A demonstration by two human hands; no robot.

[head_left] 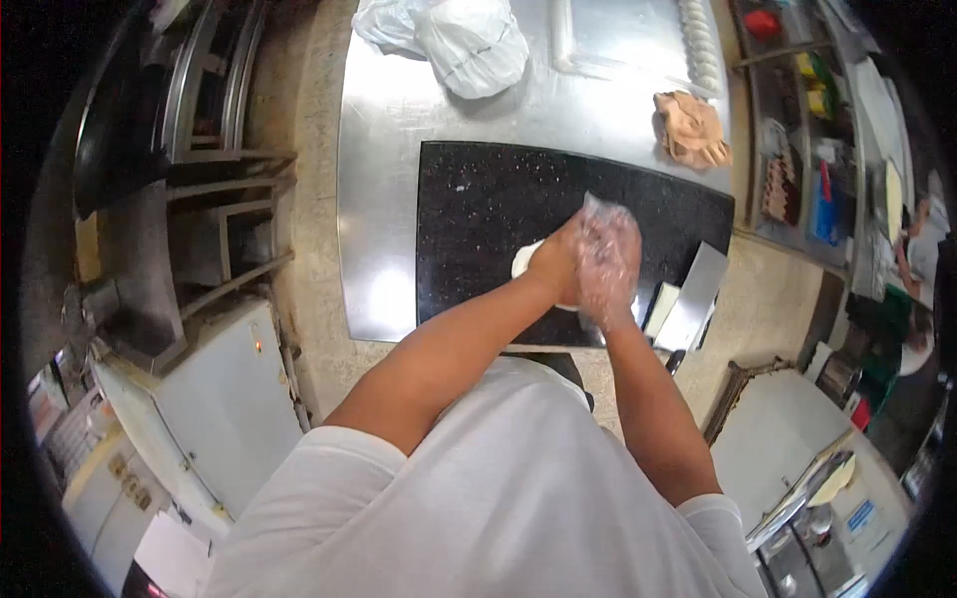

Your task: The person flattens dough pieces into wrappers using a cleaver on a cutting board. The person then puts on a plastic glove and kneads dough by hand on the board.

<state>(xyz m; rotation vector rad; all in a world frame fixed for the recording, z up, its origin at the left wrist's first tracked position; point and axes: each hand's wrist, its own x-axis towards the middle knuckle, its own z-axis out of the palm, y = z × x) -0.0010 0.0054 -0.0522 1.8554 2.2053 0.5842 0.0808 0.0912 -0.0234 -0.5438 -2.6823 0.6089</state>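
Both hands are together over a black speckled board (488, 199). My left hand (558, 261) is bare and lies against the other hand, its fingers mostly hidden. A clear plastic glove covers my right hand (606, 261), which is blurred, so its fingers cannot be made out. Something white (522, 259), perhaps dough, shows beside and below my left hand on the board. To the right of my right hand, a wide metal blade (698, 289) lies at the board's corner, beside a pale block (660, 309).
White plastic bags (469, 45) lie on the steel table (379, 199) at the back left. A tray (628, 40) with a row of pale pieces is at the back right, near a crumpled brown cloth (690, 130). Shelves (797, 149) stand at the right.
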